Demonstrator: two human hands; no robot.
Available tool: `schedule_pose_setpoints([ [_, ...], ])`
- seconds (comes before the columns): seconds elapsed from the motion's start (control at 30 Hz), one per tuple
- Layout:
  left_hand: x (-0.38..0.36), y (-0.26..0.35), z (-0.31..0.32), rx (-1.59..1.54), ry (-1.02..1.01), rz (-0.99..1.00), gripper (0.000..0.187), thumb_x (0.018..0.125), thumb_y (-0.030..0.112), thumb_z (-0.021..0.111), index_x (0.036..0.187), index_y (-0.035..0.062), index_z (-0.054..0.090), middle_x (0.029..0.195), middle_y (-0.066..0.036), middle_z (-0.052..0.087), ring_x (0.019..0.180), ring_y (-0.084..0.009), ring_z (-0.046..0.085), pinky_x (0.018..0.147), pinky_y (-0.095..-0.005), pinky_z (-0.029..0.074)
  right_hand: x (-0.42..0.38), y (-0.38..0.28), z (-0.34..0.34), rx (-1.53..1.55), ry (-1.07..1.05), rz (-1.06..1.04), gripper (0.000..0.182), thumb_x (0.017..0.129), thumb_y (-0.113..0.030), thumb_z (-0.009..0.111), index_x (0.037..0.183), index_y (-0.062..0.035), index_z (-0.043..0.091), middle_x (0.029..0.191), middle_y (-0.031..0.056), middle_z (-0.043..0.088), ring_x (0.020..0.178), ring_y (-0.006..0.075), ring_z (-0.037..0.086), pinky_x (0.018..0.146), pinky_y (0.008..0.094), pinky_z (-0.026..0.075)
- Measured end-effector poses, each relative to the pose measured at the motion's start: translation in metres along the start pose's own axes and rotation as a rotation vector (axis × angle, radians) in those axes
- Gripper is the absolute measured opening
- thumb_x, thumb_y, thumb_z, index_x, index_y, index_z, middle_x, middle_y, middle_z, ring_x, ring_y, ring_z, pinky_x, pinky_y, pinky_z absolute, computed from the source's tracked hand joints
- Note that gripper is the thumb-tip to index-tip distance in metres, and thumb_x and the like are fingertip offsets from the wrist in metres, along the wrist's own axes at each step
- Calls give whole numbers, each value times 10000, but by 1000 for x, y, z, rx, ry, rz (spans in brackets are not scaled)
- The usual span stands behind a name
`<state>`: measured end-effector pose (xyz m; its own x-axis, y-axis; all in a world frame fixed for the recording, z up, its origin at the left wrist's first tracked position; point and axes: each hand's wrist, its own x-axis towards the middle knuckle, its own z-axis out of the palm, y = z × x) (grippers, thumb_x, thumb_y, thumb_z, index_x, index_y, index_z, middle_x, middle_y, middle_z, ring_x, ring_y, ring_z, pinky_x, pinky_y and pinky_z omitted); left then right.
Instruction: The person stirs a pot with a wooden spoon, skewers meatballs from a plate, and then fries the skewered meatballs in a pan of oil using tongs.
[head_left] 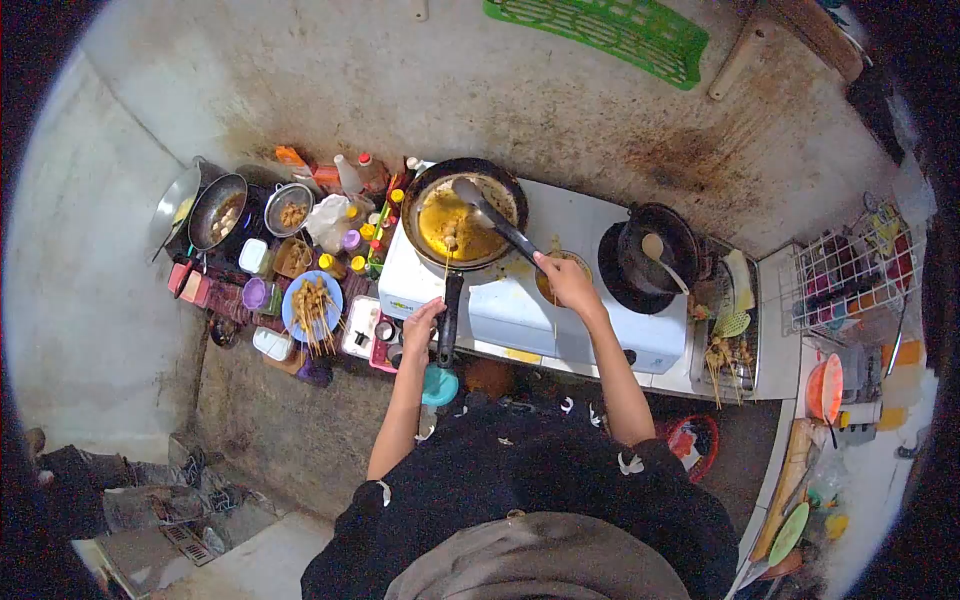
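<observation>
My right hand (567,280) is wrapped round the handle of a dark ladle (497,220), whose head is over a frying pan (520,205) at the back left of the white stove (530,307). Yellow-brown liquid (450,215) covers part of the pan's bottom. A thin skewer (447,262) reaches over the front rim, with small round pieces at its tip in the liquid. My left hand (422,325) has its fingers closed at the skewer's lower end, just left of the pan's black handle (450,315).
Left of the stove, a blue plate (290,300) holds several skewers among bottles and tubs. A black wok (672,245) with a light ladle sits on the right burner. More skewers (720,365) lie on a tray farther right. A wire rack (850,280) stands at the right wall.
</observation>
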<state>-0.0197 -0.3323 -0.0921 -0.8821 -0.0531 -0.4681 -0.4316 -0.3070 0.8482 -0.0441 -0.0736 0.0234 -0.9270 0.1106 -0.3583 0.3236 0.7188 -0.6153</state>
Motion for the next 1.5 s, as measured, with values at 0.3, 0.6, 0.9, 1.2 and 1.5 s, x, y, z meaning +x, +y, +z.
schedule_pose_setpoints([
  [0.3, 3, -4, -2, -53, -25, 10, 247, 734, 126, 615, 975, 71, 619, 741, 56, 591, 525, -10, 378, 464, -144, 279, -11, 1, -2, 12, -12, -10, 559, 822, -537, 358, 835, -44, 623, 686, 185, 572, 755, 334, 572, 721, 388, 414],
  [0.6, -2, 1, -1, -25, -34, -3, 228, 749, 117, 603, 970, 64, 619, 771, 43, 610, 546, -11, 408, 479, -143, 300, -11, 13, 6, 40, 59, -127, 594, 823, -551, 361, 593, -19, 494, 476, 41, 418, 457, 152, 406, 474, 308, 323],
  [0.9, -3, 5, 3, -15, -38, 34, 225, 737, 128, 623, 957, 78, 625, 749, 61, 598, 512, -14, 393, 476, -144, 295, -16, 6, -1, 33, -14, -55, 557, 819, -545, 368, 755, -31, 572, 595, 141, 513, 616, 265, 505, 606, 361, 375],
  [1.2, -6, 10, 4, 29, 13, -33, 231, 738, 134, 617, 965, 91, 623, 724, 76, 581, 507, -7, 373, 460, -157, 284, -19, 0, -6, -7, -36, -15, 550, 819, -523, 378, 897, -35, 618, 806, 236, 586, 833, 384, 559, 762, 411, 405],
  [1.5, -1, 4, -1, -1, -39, -17, 266, 764, 127, 586, 1008, 22, 591, 881, -6, 622, 741, -37, 521, 623, -150, 330, -19, 0, -7, 44, -47, -34, 546, 822, -513, 387, 831, -16, 611, 710, 213, 580, 776, 365, 569, 721, 410, 408],
])
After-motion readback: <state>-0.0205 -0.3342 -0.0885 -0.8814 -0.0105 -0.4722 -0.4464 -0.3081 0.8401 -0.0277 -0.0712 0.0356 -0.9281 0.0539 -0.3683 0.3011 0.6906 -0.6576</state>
